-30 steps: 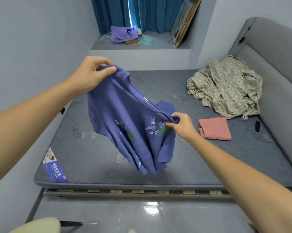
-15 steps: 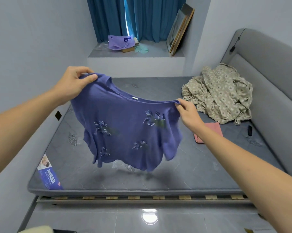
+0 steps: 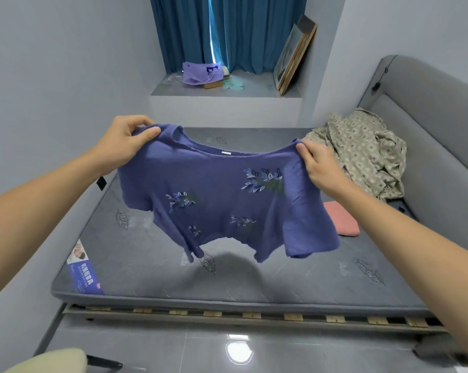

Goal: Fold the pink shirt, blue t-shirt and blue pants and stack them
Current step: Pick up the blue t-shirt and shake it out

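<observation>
Head view: blue t-shirt [image 3: 222,200] aloft.

- pretty clearly a bedroom in someone's home
- bare grey mattress [image 3: 254,281] on a slatted bed frame [image 3: 249,316], padded headboard [image 3: 426,125] at right
- teal curtains [image 3: 227,30] over a window ledge [image 3: 222,88], top center
- crumpled patterned blanket [image 3: 362,152] at right

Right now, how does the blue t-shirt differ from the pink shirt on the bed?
The blue t-shirt hangs unfolded in the air, pinched at the shoulders by the left hand and right hand; the pink shirt lies folded flat on the mattress, untouched. The blue t-shirt has leaf embroidery; the pink shirt looks plain. Spread out, the t-shirt shows far more area.
</observation>
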The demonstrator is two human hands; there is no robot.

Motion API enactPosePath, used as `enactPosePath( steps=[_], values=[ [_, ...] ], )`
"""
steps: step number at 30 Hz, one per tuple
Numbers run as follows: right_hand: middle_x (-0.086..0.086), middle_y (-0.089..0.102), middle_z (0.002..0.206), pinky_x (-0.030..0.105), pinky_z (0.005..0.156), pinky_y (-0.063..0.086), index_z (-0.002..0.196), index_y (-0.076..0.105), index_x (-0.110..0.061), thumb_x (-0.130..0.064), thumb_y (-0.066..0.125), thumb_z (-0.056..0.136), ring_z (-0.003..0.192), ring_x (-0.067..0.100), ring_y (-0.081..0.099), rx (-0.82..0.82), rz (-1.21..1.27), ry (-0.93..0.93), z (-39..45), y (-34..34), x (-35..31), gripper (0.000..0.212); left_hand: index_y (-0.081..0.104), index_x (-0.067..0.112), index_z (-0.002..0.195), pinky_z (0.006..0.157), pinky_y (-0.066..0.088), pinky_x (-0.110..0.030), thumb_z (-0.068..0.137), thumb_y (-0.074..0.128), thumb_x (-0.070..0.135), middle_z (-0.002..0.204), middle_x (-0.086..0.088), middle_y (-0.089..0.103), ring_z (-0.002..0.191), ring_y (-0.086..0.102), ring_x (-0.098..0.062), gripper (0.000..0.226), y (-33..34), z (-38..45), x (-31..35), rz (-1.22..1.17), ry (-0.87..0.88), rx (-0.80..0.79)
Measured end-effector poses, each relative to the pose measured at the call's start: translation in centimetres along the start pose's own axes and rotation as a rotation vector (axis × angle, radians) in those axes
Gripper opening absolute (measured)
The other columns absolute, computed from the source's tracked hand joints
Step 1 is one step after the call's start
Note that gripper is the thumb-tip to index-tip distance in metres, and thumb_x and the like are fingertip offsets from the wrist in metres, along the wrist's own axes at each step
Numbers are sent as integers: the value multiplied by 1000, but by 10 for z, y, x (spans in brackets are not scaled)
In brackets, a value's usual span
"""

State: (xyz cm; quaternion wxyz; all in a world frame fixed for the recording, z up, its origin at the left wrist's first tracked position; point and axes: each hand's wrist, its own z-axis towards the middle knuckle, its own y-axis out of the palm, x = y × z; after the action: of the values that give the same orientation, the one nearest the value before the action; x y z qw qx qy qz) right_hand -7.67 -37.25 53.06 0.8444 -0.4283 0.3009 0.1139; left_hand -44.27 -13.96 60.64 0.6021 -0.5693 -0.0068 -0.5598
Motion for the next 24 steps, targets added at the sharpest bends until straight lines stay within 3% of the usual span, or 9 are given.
enactPosePath(
  steps=[3,5,8,12,15,19,24],
  values=[
    [8,55,73,39,69,36,80,49,-12,-25,41,110,70,24,48,100,59,27,-7,-9,-4,34,69,7,95,63,42,-12,102,59,23,87,-10,69,67,53,0,21,4,-14,7,0,4,-22],
    [11,57,75,41,71,38,81,50,-10,-24,42,110,72,25,49,98,63,32,-11,-14,-6,33,69,8,94,63,42,-10,102,59,23,82,3,68,67,54,2,20,8,-22,12,-17,7,-17],
    [16,56,74,45,73,38,79,50,-1,-26,42,108,71,28,48,-23,22,33,-11,-22,-4,39,69,9,94,65,42,-9,103,58,23,77,11,66,68,54,5,19,13,-26,14,-32,9,-39],
    [7,40,75,38,68,25,75,48,11,-36,50,98,74,19,33,-339,125,172,-2,-34,14,53,69,13,94,65,43,-10,103,58,25,78,16,67,71,56,4,19,17,-27,0,-73,-36,-137],
    [7,37,75,37,70,21,72,47,9,-32,58,90,75,20,31,-433,218,261,-2,-39,17,46,71,12,96,71,45,-11,102,58,24,85,10,71,77,58,2,19,25,-31,-13,-83,-44,-171],
    [2,23,64,37,61,14,57,30,-21,-20,57,73,65,13,21,-420,195,224,16,-11,34,32,70,14,94,80,46,-27,103,58,23,92,-1,72,83,59,-5,18,60,-7,-51,-45,-68,-212],
    [4,33,61,38,59,22,59,38,-5,-22,51,69,62,16,29,-419,34,224,52,55,96,23,70,18,93,80,47,-28,103,56,20,94,0,72,85,61,-10,17,115,46,-118,-18,-108,-221]
  ],
)
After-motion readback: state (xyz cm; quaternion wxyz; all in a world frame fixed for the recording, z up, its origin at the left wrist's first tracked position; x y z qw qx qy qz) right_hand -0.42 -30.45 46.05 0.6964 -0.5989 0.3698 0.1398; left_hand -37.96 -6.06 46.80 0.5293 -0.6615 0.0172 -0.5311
